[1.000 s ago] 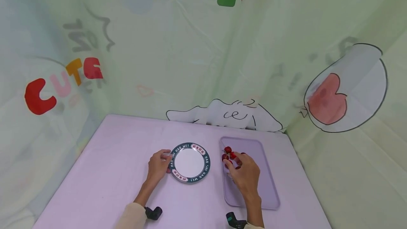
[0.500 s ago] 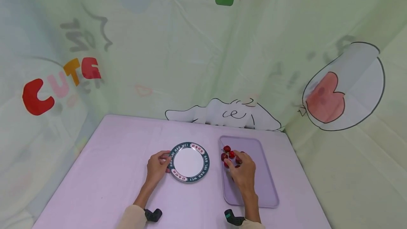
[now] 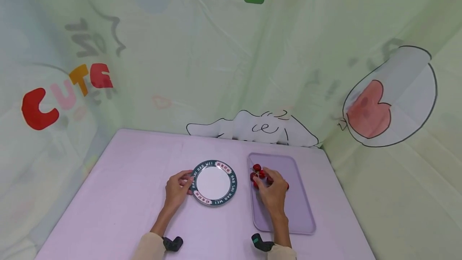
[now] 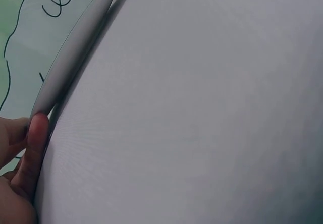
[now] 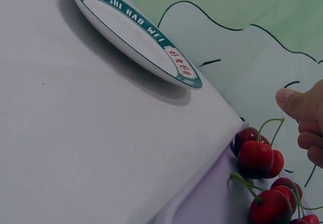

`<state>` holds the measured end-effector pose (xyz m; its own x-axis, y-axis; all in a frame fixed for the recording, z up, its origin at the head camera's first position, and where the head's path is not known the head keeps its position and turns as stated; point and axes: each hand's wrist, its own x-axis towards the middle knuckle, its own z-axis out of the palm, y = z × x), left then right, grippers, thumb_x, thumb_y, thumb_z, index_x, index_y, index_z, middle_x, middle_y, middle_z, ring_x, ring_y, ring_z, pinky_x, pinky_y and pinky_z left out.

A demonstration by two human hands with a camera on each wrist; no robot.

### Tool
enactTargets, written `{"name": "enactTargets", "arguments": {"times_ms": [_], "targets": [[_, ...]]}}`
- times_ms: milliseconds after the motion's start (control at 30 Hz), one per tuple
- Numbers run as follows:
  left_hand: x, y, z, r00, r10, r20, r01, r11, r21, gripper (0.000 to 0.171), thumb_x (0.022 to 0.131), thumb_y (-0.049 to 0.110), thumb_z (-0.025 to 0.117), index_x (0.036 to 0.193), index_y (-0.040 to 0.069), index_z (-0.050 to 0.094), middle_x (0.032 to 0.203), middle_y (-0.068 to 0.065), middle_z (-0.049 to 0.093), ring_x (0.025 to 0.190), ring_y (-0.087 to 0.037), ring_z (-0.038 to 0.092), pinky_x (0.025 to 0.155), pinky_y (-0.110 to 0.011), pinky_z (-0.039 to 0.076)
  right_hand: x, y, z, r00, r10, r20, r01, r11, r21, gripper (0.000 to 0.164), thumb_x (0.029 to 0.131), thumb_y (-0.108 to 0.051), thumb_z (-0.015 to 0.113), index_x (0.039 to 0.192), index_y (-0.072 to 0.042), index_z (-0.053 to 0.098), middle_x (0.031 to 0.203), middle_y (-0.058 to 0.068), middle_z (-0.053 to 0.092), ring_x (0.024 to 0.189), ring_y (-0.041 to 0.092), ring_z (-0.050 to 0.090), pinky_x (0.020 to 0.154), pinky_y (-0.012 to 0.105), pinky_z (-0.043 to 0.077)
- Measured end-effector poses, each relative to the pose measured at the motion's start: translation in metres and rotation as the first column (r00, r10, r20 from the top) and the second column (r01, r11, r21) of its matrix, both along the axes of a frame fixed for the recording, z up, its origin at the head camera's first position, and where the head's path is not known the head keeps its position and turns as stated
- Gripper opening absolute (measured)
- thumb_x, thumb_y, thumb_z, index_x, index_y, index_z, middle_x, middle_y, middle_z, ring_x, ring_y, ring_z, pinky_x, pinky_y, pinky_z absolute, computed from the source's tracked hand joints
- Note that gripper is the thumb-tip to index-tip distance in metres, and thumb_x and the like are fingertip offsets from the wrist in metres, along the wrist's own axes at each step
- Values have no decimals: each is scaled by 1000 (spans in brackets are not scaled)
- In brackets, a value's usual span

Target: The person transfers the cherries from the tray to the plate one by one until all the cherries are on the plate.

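Observation:
My left hand (image 3: pixel 175 189) grips the left rim of a round white plate (image 3: pixel 213 182) with a dark green lettered border. Its thumb lies over the rim and its other fingers go beneath. The left wrist view shows this hand pinching the plate's edge (image 4: pixel 75 57). My right hand (image 3: pixel 274 191) hovers over several red cherries (image 3: pixel 256 167), thumb and forefinger parted, with no cherry visibly held. In the right wrist view the thumb (image 5: pixel 298 102) stands apart from the stemmed cherries (image 5: pixel 255 158). The right hand partly hides the cherries in the head view.
The cherries lie on the far part of a lilac rectangular tray (image 3: pixel 301 212) with a raised rim. A pale pink-white cloth covers the table (image 3: pixel 137 179). A printed curtain (image 3: pixel 216 71) hangs behind the table and along both sides.
My right hand has shifted a little left over the tray, uncovering a cherry on its right side. My left hand keeps its hold on the plate. The head view has drifted slightly.

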<state>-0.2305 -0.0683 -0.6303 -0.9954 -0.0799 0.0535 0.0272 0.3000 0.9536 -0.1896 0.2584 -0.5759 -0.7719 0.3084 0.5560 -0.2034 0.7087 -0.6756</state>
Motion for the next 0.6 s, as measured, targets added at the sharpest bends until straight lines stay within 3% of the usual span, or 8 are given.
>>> {"name": "enactTargets", "arguments": {"times_ms": [133, 200, 267, 333, 400, 467, 600], "targets": [[1, -1, 1, 1000, -7, -2, 7, 1000, 9, 33, 103, 6, 73, 136, 8, 75, 109, -17, 77, 55, -12, 68, 54, -21, 58, -2, -1, -1, 1000, -1, 5, 1, 1000, -22, 46, 77, 1, 96, 121, 4, 80, 105, 23, 79, 90, 39, 74, 78, 21, 54], [1, -1, 1, 1000, -12, -2, 12, 1000, 10, 33, 103, 6, 73, 136, 7, 75, 110, -18, 77, 56, -12, 68, 54, -21, 59, -3, -1, 0, 1000, -1, 23, 2, 999, -41, 46, 78, 1, 95, 122, 3, 80, 106, 23, 79, 90, 38, 72, 80, 17, 51], [1, 0, 1, 1000, -12, -2, 12, 1000, 8, 33, 103, 7, 73, 136, 7, 75, 110, -17, 77, 56, -11, 68, 54, -21, 59, -4, -2, -1, 999, -2, 51, 5, 998, -59, 47, 79, 1, 94, 123, 3, 80, 110, 22, 80, 93, 37, 73, 83, 22, 56], [1, 0, 0, 1000, -11, -2, 11, 1000, 2, 33, 103, 6, 73, 136, 7, 75, 109, -17, 77, 55, -10, 67, 53, -21, 58, -5, -2, -1, 997, 6, 77, 0, 997, -79, 47, 81, 1, 93, 125, 3, 79, 114, 22, 80, 99, 39, 74, 88, 36, 63], [1, 0, 0, 1000, -5, -2, 5, 1000, -4, 33, 103, 6, 73, 136, 7, 75, 109, -17, 77, 55, -10, 67, 53, -20, 57, -7, -2, -2, 995, 18, 99, -9, 996, -90, 46, 83, 1, 92, 127, 3, 78, 118, 22, 79, 104, 40, 75, 94, 50, 65], [1, 0, -1, 1000, -1, -7, 1, 1000, -9, 33, 103, 6, 73, 135, 7, 75, 109, -16, 77, 55, -10, 66, 53, -20, 57, -8, -3, -3, 994, 27, 110, -17, 996, -93, 46, 84, 1, 92, 128, 2, 78, 120, 22, 79, 109, 40, 76, 98, 55, 64], [0, -1, -1, 1000, -1, -15, 1, 1000, 0, 33, 102, 6, 74, 135, 7, 75, 109, -17, 77, 55, -10, 66, 53, -21, 58, -12, -3, -5, 996, 29, 85, -22, 997, -78, 45, 83, 2, 92, 126, 2, 79, 118, 21, 81, 107, 39, 77, 95, 29, 63]]}}
